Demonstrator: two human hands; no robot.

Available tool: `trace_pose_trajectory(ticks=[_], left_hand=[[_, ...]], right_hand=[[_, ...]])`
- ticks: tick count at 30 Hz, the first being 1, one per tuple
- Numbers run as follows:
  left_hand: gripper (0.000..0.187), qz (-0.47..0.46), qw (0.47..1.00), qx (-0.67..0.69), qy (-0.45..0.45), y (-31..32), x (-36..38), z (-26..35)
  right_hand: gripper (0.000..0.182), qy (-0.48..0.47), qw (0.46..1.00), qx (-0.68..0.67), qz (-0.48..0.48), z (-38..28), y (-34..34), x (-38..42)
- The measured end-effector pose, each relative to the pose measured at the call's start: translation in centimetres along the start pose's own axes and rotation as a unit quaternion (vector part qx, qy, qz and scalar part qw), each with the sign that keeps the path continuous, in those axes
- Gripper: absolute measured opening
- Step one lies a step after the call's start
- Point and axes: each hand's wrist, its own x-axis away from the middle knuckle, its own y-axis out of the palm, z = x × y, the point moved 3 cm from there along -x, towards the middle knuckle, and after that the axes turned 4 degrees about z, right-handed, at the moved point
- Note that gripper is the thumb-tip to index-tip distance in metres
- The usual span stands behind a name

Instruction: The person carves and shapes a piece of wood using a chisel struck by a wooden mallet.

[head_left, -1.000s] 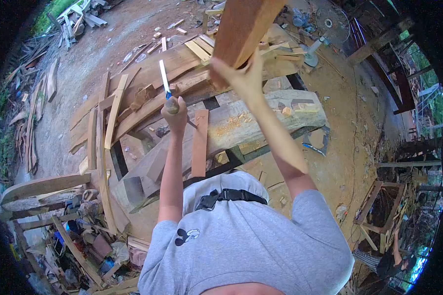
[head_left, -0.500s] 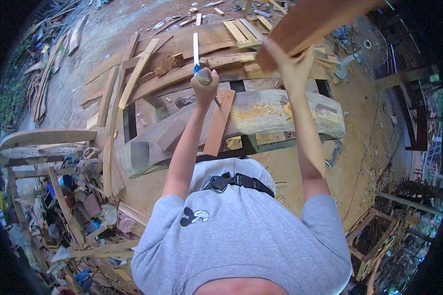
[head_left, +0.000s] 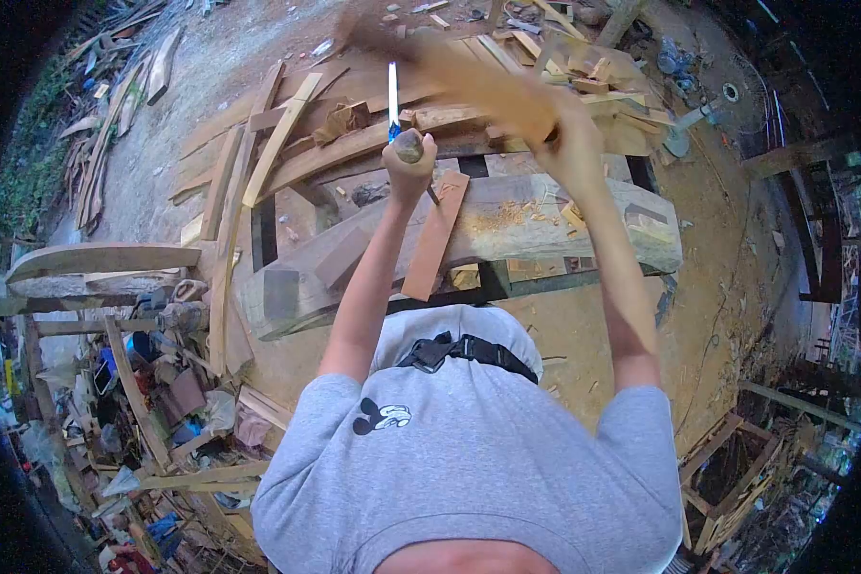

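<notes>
My left hand (head_left: 409,172) is wrapped around the round wooden handle (head_left: 408,145) of a chisel. The chisel's thin dark shaft (head_left: 434,195) slants down to the upper part of a reddish-brown board (head_left: 434,239). This board lies across a thick, weathered timber (head_left: 507,234) scattered with wood shavings (head_left: 502,215). Raised over the right side of the timber, my right hand (head_left: 574,153) grips a wooden mallet (head_left: 488,86). Motion smears the mallet, which points up and left above the lumber beyond.
Planks (head_left: 287,134) and offcuts are piled behind the timber, with a bright white strip (head_left: 392,91) among them. Clutter (head_left: 172,402) fills the left side beside a curved wooden piece (head_left: 105,258). A fan (head_left: 730,93) stands at upper right, a wooden frame (head_left: 727,469) at lower right.
The mallet has swung from the upper right over to the upper left, and my right hand has turned and dropped slightly. My left hand stays on the chisel; the view has shifted a little.
</notes>
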Motion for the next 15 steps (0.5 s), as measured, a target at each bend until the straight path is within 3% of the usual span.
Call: trace_pose_trajectory(ticks=[1,2,3,4,5,6,7,9,11,12,13,14,15], left_hand=[[0.029,0.025,0.999,0.001,0.033,0.0,0.0,-0.4],[0.028,0.048,0.997,0.002,0.066,-0.1,0.0,-0.8],[0.028,0.046,0.997,0.001,0.067,-0.4,-0.1,-1.4],[0.028,0.029,0.999,0.015,0.024,-0.6,-0.3,-1.5],[0.027,0.013,0.999,0.029,-0.019,-0.7,-0.5,-1.5],[0.026,0.015,1.0,0.002,-0.001,-0.7,-0.3,-1.3],[0.026,0.016,1.0,-0.001,-0.003,-0.7,-0.2,-1.3],[0.026,0.018,1.0,-0.002,-0.011,-0.5,-0.2,-1.3],[0.028,0.012,0.999,-0.031,0.008,0.0,-0.2,-0.5],[0.028,0.016,1.0,-0.024,0.007,0.2,-0.1,-0.1],[0.028,0.019,1.0,-0.017,0.007,0.4,0.0,0.3],[0.028,0.017,1.0,-0.018,0.006,0.3,0.0,0.1],[0.029,0.012,1.0,-0.014,0.0,0.1,-0.1,-0.3]], right_hand=[[0.056,0.0,1.0,-0.001,0.002,-0.5,-0.4,-0.1],[0.057,-0.005,0.993,0.106,-0.052,-1.0,-0.6,-0.3],[0.058,-0.008,0.972,0.211,-0.106,-1.2,-0.8,-0.6],[0.058,-0.008,0.972,0.21,-0.106,-1.2,-1.1,-1.1],[0.058,0.023,0.992,0.122,-0.012,-1.0,-1.8,-1.9],[0.057,0.055,0.995,0.031,0.081,-0.8,-2.3,-2.3],[0.057,0.057,0.995,0.028,0.079,-0.9,-1.8,-2.3],[0.054,0.194,0.933,-0.253,0.164,-1.0,-0.5,-2.0],[0.057,0.233,0.918,-0.278,0.159,-1.0,0.1,-0.6],[0.058,0.161,0.98,-0.1,0.065,-0.8,-0.1,-0.2],[0.059,0.083,0.993,0.082,-0.033,-0.8,-0.1,0.0],[0.061,-0.012,0.961,0.258,-0.095,-1.1,-0.1,0.3],[0.061,-0.009,0.962,0.258,-0.094,-0.9,-0.2,0.5]])
